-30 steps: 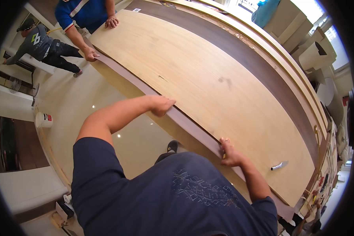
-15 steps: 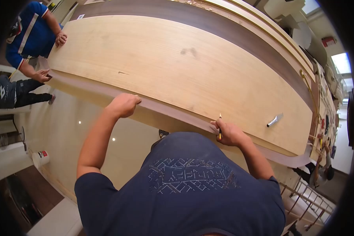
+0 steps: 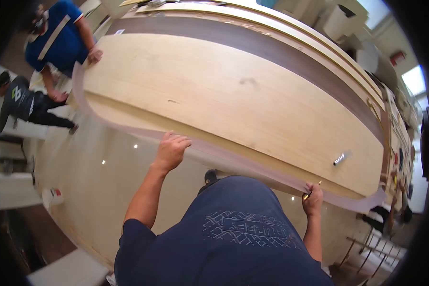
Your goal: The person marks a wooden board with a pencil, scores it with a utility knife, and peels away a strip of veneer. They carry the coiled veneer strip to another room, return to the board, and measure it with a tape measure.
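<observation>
A long pinkish-grey flexible strip (image 3: 252, 158) bows outward along the near side of a pale wooden panel (image 3: 214, 90). My left hand (image 3: 172, 150) grips its outer edge near the middle, fingers bent over it. Farther right, my right hand (image 3: 313, 200) is closed around a thin dark-and-yellow pencil (image 3: 307, 196), tip up, and pinches the strip's edge as well. A silver utility knife (image 3: 339, 158) lies on the panel's right part. At the far left, the strip curves up beside a co-worker in a blue shirt (image 3: 57, 40), whose hand rests on the panel's corner.
Beneath the panel is a brown board (image 3: 186, 29), with long timber pieces (image 3: 291, 26) behind it. Another person in dark clothes (image 3: 21, 102) bends at the left. A white bucket (image 3: 52, 196) stands on the shiny floor (image 3: 109, 181). A rack (image 3: 372, 252) is at lower right.
The strip has swung away from the panel's edge toward me and now bows widely at the left. Both my hands have moved right and nearer my body with it. The view has shifted.
</observation>
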Demonstrator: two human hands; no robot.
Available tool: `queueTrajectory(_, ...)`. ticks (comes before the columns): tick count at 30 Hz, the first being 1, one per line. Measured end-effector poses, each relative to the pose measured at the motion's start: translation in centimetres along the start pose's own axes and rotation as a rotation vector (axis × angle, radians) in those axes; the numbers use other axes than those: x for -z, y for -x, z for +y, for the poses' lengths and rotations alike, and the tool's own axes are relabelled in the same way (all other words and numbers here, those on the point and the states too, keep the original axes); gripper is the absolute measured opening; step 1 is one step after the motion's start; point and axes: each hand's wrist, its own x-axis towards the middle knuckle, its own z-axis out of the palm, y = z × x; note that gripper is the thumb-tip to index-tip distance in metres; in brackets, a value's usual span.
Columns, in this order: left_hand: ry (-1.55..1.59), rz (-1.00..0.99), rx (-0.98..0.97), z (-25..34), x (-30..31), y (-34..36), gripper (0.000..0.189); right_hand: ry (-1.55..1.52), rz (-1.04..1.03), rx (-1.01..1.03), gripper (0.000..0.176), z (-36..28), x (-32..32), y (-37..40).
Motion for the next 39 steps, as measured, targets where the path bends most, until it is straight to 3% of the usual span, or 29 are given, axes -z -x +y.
queueTrajectory(2,0.040,0.045,-0.068,0.1,0.4,-0.4,0.028,0.069,0.061,-0.110,0.044,0.3,1.6,0.4)
queueTrajectory(4,0.029,0.074,-0.094,0.1,0.5,-0.4,0.030,0.152,0.164,-0.182,0.060,2.3,2.3,1.7)
queueTrajectory(5,0.046,0.081,-0.109,0.2,0.7,-0.4,0.030,0.038,0.218,-0.348,0.060,1.4,4.0,1.8)
queueTrajectory(9,0.012,0.189,-0.189,-1.5,-1.2,-0.8,0.018,0.114,0.927,-0.711,0.064,8.3,2.6,3.4)
queueTrajectory(11,0.015,0.191,-0.210,-1.4,-1.5,-0.9,0.018,0.109,1.203,-1.048,0.069,9.5,2.3,2.9)
queueTrajectory(14,0.002,0.209,-0.223,-1.5,-2.0,-0.6,0.017,-0.702,1.346,-1.503,0.077,9.3,2.7,2.2)
queueTrajectory(17,0.007,0.235,-0.221,-1.2,-1.3,-0.6,0.016,-0.956,1.425,-1.625,0.072,10.9,0.2,1.9)
queueTrajectory(20,0.017,0.268,-0.236,-0.3,-1.3,-1.4,0.015,-1.075,1.360,-1.432,0.060,19.1,-5.0,4.2)
queueTrajectory(21,-0.001,0.287,-0.213,-0.2,-1.0,-1.4,0.015,-1.080,1.441,-1.423,0.047,18.4,-4.0,3.6)
queueTrajectory(23,0.049,0.271,-0.126,1.0,-0.7,-1.5,0.014,-1.204,1.192,-1.388,0.038,21.9,-3.9,5.4)
queueTrajectory(24,0.067,0.264,-0.116,1.1,-1.0,-1.5,0.014,-1.216,1.237,-1.404,0.035,20.5,-1.7,4.5)
queueTrajectory(25,0.057,0.252,-0.093,1.6,-0.8,-1.5,0.014,-1.178,1.151,-1.403,0.033,25.5,-2.6,5.4)
queueTrajectory(26,0.075,0.261,-0.084,1.6,-1.3,-1.1,0.014,-1.103,1.159,-1.382,0.034,26.4,-1.0,4.4)
queueTrajectory(29,0.097,0.260,-0.041,2.3,-2.8,-0.3,0.014,-0.803,1.254,-1.405,0.036,23.4,4.6,2.1)
queueTrajectory(32,0.085,0.317,-0.026,3.5,-3.1,0.7,0.012,-0.749,1.356,-1.301,0.027,24.8,7.1,0.6)
queueTrajectory(36,0.113,0.289,0.079,5.3,-0.2,2.7,0.038,-0.532,1.261,-1.326,0.027,28.9,8.1,0.2)
queueTrajectory(37,0.119,0.297,0.111,4.7,-0.4,3.5,0.056,-0.512,1.239,-1.307,0.027,30.0,8.3,-0.1)
queueTrajectory(39,0.041,0.531,0.253,2.5,0.4,4.9,0.068,-0.698,1.388,-1.130,0.028,27.5,9.6,-2.0)
